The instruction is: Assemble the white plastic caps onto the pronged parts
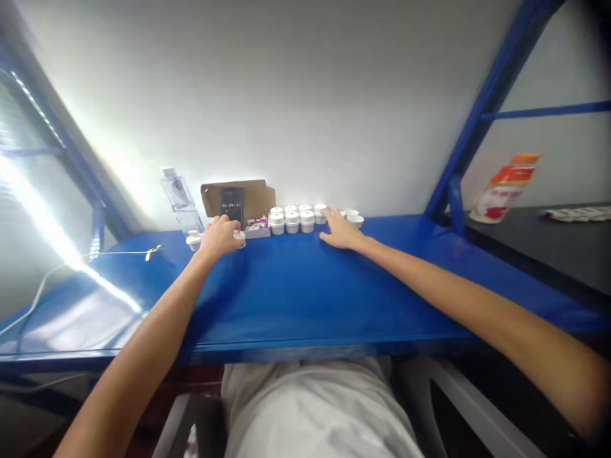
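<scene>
Both our arms reach to the far side of the blue worktop (286,286), where a block of white pots (292,222) stands upright in close rows against the wall. Our left hand (219,236) is bent over a white piece (239,238) just right of its fingers; whether the grip has closed on it we cannot tell, since the hand covers most of the contact. Our right hand (341,230) lies at the right end of the block with thumb and fingers spread, the grip seemingly unclosed. The fingertips are beside the last pot, though actual touch is unclear.

Paler white cups (356,220) sit just right of that hand, partly behind it, and another cup (193,240) stands left of our left hand. Between our hands, the open cardboard box (259,197) holds pink-and-white packets (258,224) and a dark timer display (232,207).

To handle these well, we should take each pot low on its sides, with thumb and fingers opposed, rather than press on its top. With neighbours packed so tightly, a sideways knuckle could shove the row, so we would do best to come in from above and keep the wrist high. On the left, we should mind the clear bottle (184,203) just beyond the cup: a wide elbow or forearm could tip it.
</scene>
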A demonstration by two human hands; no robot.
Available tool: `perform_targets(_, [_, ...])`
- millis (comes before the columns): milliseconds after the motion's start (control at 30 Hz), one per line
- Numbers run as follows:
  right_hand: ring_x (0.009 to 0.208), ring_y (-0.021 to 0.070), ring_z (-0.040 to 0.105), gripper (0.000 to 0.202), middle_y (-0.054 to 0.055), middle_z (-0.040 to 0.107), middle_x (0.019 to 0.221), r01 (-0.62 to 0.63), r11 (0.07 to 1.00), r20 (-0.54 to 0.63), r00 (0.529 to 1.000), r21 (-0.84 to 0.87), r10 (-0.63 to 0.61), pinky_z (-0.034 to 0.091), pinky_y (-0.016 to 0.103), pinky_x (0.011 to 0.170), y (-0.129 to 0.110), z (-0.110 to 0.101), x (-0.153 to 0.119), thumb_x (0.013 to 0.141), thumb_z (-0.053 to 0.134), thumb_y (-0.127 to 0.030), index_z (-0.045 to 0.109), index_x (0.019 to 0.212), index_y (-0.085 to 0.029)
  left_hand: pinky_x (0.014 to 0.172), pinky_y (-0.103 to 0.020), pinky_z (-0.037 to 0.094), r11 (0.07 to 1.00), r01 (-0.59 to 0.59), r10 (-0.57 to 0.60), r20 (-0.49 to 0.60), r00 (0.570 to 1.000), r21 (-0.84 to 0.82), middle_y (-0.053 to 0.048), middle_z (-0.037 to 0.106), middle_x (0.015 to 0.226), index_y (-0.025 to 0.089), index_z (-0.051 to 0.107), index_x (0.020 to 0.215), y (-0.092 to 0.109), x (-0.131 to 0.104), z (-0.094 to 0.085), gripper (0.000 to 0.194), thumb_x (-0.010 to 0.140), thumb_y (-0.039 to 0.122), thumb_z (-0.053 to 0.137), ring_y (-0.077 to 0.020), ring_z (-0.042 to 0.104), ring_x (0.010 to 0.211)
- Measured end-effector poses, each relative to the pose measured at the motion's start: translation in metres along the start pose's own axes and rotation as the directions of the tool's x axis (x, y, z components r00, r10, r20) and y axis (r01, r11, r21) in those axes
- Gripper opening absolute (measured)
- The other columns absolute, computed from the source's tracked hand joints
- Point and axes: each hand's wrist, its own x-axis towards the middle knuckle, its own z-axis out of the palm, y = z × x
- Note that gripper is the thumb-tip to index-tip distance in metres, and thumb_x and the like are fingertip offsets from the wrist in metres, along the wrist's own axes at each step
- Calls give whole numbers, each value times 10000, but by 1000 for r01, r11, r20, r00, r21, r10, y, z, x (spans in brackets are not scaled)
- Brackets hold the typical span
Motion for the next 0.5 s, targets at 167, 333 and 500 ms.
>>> perform_targets(167, [1158, 355, 643, 542, 201, 480, 1486, -52, 989, 18, 998, -138, 55, 516, 426, 968, -6, -9, 31, 903, 604, -326, 493, 1412, -174, 940, -490, 461, 1000, 28, -28, -3, 1000, -7, -168, 609, 1149, 203, 725, 1116, -5, -1, -1, 401, 761, 384, 684, -410, 548, 1166])
perform_targets(333, [1098, 359, 644, 413, 177, 625, 1307, -46, 987, -28, 999, -157, 42, 513, 429, 907, -11, -15, 32, 926, 568, -420, 593, 1262, -182, 985, -483, 437, 998, 9, -11, -29, 1000, -56, -159, 595, 1210, 206, 646, 1192, 5, -3, -4, 441, 797, 392, 705, -383, 525, 1203])
perform_targets(500, [1031, 337, 643, 395, 142, 679, 1184, -89, 987, -115, 991, -136, 74, 506, 403, 854, -13, -20, 10, 890, 593, -493, 640, 1149, -199, 1011, -484, 421, 982, -106, 88, -117, 989, -154, -135, 593, 1211, 215, 652, 1160, 28, -7, -6, 350, 896, 443, 629, -345, 526, 1195])
